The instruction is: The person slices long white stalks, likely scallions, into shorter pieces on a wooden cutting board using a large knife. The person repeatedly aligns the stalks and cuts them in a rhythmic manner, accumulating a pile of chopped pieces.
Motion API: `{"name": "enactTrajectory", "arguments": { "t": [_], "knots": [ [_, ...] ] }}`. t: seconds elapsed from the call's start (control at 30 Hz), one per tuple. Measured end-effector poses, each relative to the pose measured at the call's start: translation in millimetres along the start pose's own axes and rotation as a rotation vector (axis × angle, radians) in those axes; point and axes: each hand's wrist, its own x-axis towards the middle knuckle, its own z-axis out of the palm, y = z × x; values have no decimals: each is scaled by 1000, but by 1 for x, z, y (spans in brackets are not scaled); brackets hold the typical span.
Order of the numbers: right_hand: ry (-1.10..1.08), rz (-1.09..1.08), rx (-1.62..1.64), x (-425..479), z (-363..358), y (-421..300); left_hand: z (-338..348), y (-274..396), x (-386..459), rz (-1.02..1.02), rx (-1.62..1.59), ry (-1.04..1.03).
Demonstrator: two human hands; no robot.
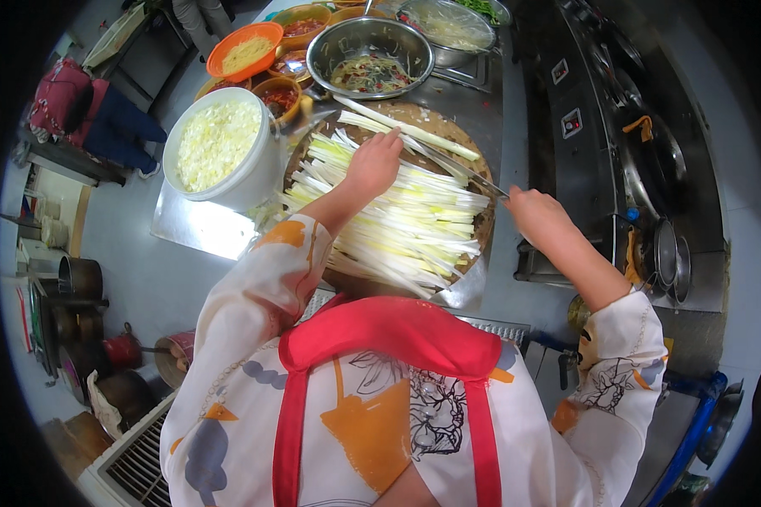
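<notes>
Long cut strips of leek or scallion (393, 215) cover much of a round wooden chopping board (444, 117). My left hand (375, 163) rests with its fingertips on a white stalk at the board's upper part, close beside the knife blade. The knife (463, 170) lies slantwise across the upper board, its handle in my right hand (538, 212) at the board's right edge. An uncut-looking white stalk (412, 130) lies above the blade. The left hand's grip on the stalk beneath it is partly hidden.
A white bucket (260, 171) of chopped white-yellow pieces stands left of the board. Behind are a steel bowl (418, 70), an orange basket (214, 63) with yellow shreds and several brown bowls. A stove (583, 127) is at right. A person (111, 120) bends at far left.
</notes>
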Motion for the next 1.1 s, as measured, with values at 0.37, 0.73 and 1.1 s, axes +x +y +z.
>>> {"name": "enactTrajectory", "arguments": {
  "t": [0.37, 0.73, 1.1],
  "knots": [
    [-1, 116, 9, -90, 5, 50, 4, 1, -1, -11, 9, 41],
    [179, 71, -40, -43, 8, 39, -9, 3, 30, -15, -4, 20],
    [157, -52, -109, -28, 9, 48, 5, -1, 47, 22, 64, -69]
  ]
}}
